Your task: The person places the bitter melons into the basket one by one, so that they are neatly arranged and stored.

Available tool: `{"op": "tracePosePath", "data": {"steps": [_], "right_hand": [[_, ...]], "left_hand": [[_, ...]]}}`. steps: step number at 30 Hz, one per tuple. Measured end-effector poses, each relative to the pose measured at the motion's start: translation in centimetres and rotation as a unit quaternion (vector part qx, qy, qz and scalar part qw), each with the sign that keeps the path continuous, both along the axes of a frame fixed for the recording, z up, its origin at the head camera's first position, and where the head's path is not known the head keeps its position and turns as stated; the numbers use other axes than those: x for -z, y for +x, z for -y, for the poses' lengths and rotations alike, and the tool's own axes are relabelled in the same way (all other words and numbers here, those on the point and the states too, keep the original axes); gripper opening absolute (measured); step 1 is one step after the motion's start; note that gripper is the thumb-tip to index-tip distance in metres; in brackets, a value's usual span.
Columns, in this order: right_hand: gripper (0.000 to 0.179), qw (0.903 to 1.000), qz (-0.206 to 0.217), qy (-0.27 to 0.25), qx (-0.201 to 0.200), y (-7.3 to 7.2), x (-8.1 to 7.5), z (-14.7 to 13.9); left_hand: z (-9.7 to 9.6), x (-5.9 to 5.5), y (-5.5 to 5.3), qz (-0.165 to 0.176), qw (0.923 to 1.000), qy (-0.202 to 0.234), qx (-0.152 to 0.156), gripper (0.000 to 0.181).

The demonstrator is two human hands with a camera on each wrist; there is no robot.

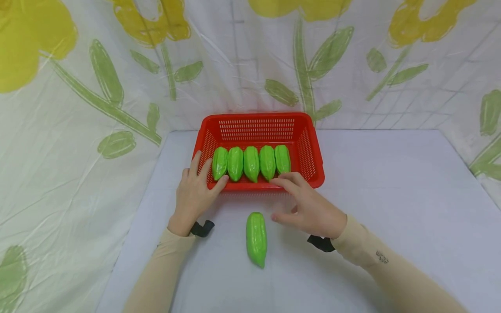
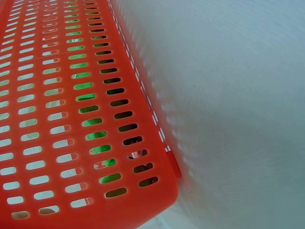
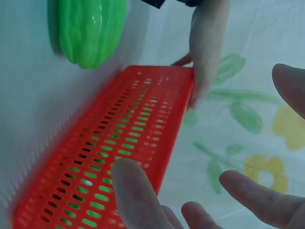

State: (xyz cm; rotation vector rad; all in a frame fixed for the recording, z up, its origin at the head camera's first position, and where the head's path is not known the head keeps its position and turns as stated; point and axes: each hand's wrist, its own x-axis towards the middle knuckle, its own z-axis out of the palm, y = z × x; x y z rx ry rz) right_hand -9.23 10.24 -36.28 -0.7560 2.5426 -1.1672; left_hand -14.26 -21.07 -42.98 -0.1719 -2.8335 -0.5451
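Observation:
A glossy green ridged fruit, like a star fruit (image 1: 256,239), lies on the table in front of a red plastic basket (image 1: 256,186). Inside the basket, several matching star fruits (image 1: 252,163) stand side by side in a row. My left hand (image 1: 195,191) rests at the basket's front left corner, fingers spread over the left rim and thumb at the front rim. My right hand (image 1: 311,208) hovers by the front rim, right of the loose fruit, its fingers apart and holding nothing. In the right wrist view, a fingertip (image 3: 131,179) overlaps the basket's slotted front wall.
The white-covered table (image 1: 383,191) extends right of the basket. Behind and to the left hangs a white cloth (image 1: 235,65) printed with yellow flowers, close to the basket's back edge. Dark straps (image 1: 322,243) hang at both wrists.

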Motion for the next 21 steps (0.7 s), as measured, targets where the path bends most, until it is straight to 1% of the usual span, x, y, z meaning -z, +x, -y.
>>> {"op": "tracePosePath", "data": {"steps": [6,14,18,21], "right_hand": [[0.074,1.0,0.001,-0.003,-0.005,1.1,0.5,0.0],[0.074,0.9998,0.005,-0.01,-0.014,2.5,1.7,0.3],[0.073,0.9999,-0.004,-0.003,-0.015,2.9,2.2,0.6],[0.071,0.9997,-0.02,0.001,-0.016,3.0,2.6,0.8]], "left_hand": [[0.0,0.0,0.0,0.0,1.0,0.0,0.0,0.08],[0.0,0.0,0.0,-0.009,1.0,-0.002,0.001,0.08],[0.0,0.1,0.0,-0.01,0.9999,-0.002,0.002,0.08],[0.0,0.0,0.1,-0.009,1.0,0.0,0.002,0.079]]}}
